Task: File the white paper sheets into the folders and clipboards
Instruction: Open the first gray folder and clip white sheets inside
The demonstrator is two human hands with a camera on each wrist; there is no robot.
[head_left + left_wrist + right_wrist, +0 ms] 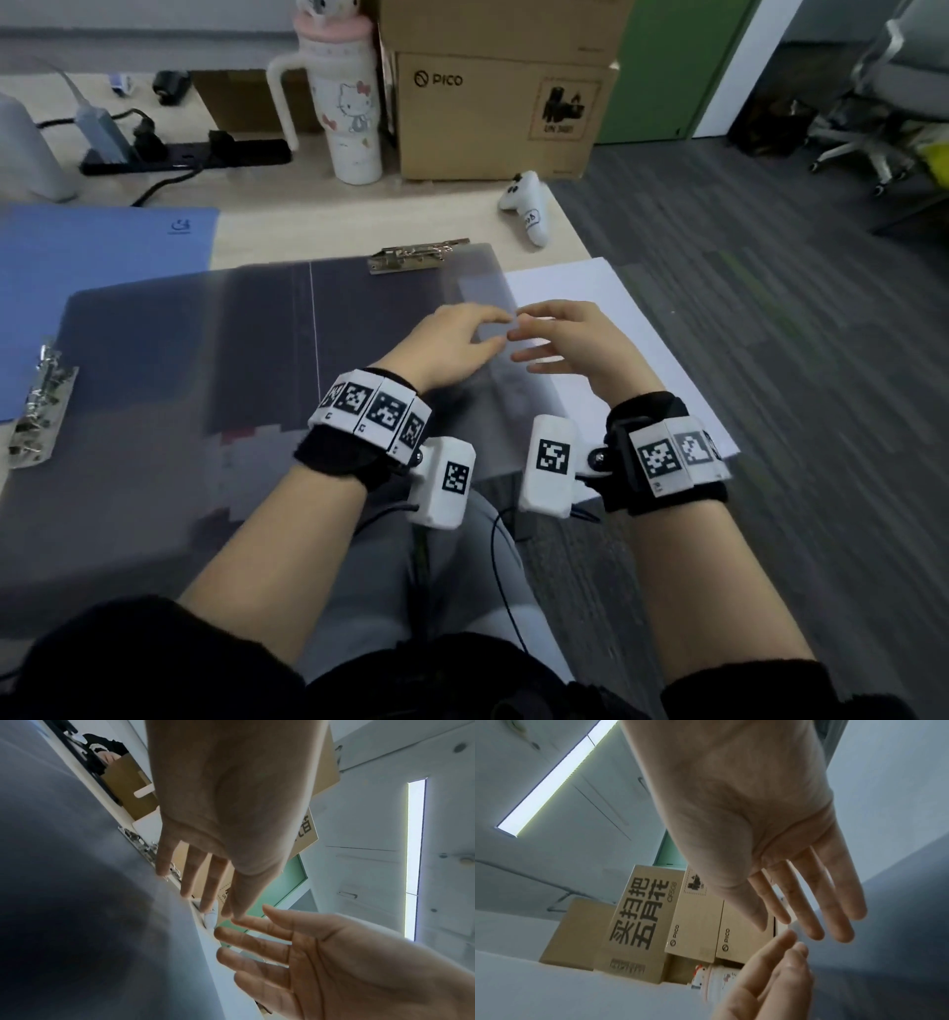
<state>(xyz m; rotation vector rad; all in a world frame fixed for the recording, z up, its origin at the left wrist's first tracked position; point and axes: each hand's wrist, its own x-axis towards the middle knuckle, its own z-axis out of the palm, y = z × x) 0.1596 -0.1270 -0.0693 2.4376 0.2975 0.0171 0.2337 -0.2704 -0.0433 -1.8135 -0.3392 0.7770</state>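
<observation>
A translucent grey folder (pixel 257 349) lies open on the desk, with a metal clip (pixel 418 254) at its far edge. White paper sheets (pixel 606 308) lie under its right side and stick out past the desk's right edge. My left hand (pixel 477 329) hovers over the folder's right edge with straight fingers (pixel 197 880). My right hand (pixel 539 339) is just to its right, above the paper, with fingers (pixel 816 912) spread. The two hands' fingertips almost meet and neither holds anything. A blue folder (pixel 102 267) with a metal clip (pixel 41 406) lies at the left.
Cardboard boxes (pixel 493 113) and a white cartoon tumbler (pixel 349 113) stand at the back of the desk. A white controller (pixel 526 205) lies near the back right corner, a power strip (pixel 195 154) at back left. The desk ends at the right; an office chair (pixel 873 118) stands beyond it.
</observation>
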